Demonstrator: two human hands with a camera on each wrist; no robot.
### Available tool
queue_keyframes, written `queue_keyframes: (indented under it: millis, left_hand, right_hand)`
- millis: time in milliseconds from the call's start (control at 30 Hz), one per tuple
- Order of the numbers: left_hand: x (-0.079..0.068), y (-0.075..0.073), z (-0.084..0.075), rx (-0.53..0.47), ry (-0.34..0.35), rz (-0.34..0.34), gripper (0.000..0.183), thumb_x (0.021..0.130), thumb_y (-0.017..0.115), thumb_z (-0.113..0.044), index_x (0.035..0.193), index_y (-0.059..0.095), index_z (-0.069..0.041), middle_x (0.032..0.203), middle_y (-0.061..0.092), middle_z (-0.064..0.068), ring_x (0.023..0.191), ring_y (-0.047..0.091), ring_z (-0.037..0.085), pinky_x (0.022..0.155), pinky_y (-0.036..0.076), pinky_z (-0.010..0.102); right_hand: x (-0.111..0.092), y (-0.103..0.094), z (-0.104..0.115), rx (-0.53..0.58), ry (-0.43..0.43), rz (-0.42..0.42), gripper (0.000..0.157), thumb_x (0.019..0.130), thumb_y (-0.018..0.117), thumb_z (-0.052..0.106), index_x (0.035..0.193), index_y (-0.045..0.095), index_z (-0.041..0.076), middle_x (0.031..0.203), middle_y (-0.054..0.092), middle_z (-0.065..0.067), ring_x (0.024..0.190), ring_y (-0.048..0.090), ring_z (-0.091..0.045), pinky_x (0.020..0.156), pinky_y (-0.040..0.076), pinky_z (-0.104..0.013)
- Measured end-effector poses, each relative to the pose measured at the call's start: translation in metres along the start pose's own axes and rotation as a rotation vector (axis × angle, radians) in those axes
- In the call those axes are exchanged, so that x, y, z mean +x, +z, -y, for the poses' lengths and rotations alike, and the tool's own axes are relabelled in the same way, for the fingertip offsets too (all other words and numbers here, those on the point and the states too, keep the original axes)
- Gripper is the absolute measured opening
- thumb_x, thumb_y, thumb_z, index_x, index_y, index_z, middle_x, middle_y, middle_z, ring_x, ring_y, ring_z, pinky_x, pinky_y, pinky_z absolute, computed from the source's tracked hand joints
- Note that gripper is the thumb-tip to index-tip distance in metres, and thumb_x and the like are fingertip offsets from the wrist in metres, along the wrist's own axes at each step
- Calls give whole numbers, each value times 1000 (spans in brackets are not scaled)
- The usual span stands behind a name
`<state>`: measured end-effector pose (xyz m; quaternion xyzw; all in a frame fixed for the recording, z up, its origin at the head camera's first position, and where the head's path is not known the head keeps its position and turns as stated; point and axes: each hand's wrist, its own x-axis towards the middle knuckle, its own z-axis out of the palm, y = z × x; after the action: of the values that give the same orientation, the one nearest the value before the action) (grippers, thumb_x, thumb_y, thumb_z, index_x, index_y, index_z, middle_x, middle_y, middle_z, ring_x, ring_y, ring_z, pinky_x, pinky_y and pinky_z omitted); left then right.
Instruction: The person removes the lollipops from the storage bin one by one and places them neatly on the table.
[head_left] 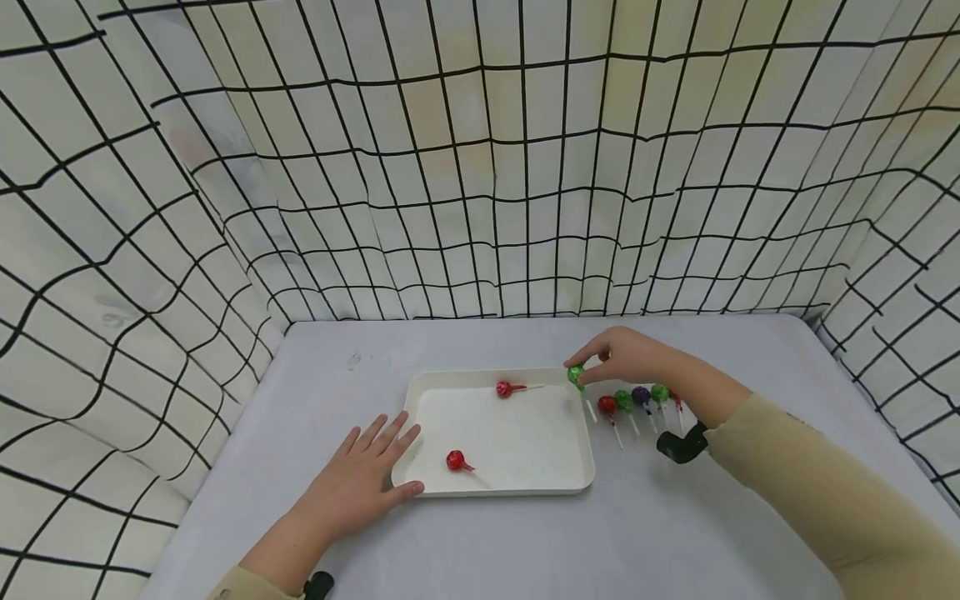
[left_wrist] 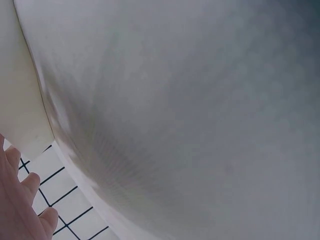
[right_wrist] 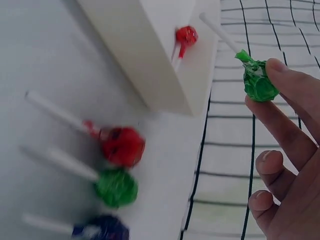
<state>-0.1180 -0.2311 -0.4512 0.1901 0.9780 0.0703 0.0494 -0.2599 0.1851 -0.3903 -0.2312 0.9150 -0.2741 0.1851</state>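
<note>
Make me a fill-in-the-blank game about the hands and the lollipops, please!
1. The right hand pinches a round, white-sticked lollipop in a shiny ____ wrapper.
2. On the white rectangular tray lie ____ round, red-wrapped lollipops.
3. In the head view, the left hand is nearest the tray's ____ edge.
4. In that same view, the row of shiny-wrapped lollipops lies off the tray, to its ____.

Missing words: green; two; left; right.

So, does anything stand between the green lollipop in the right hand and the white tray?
Nothing visible does: the right hand holds the green lollipop near the far right corner of the white tray, and two red lollipops inside lie farther left.
</note>
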Motion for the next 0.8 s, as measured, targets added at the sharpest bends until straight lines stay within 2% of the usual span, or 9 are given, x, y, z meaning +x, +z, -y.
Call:
queue_keyframes:
  millis: [167,400,533,800]
  left_hand:
    - [-2,-1,0,-8,-7,-1,82,89,57,-66,155,36,-21,164,24,4,149,19,35,118,14,60]
    - [-2,0,1,2,-8,3,83,89,55,-68,156,35,-22,164,23,2,150,19,34,119,13,59]
    - [-1,1,1,3,-1,-2,83,89,55,-67,156,35,-22,164,23,3,149,19,34,119,14,59]
    - [-1,1,1,5,0,-2,83,90,56,-67,156,35,-22,164,23,3,150,19,34,119,14,59]
  right_hand:
    - [-18,-10,-26,5,49,-32,37,86,76,41,119,75,24,119,69,3,92,56,-20,72,50,-32]
    - [-43,-19,-59,-27,118,-38,41,87,75,42,122,74,21,122,68,-5,94,54,-21,70,48,-32]
    - [-57,-26,-77,-56,141,-23,38,89,74,38,121,74,19,125,67,-10,94,54,-21,70,46,-32]
    - [-80,-39,-113,-94,165,-23,34,89,74,33,118,75,16,125,66,-15,106,60,-31,78,54,-41]
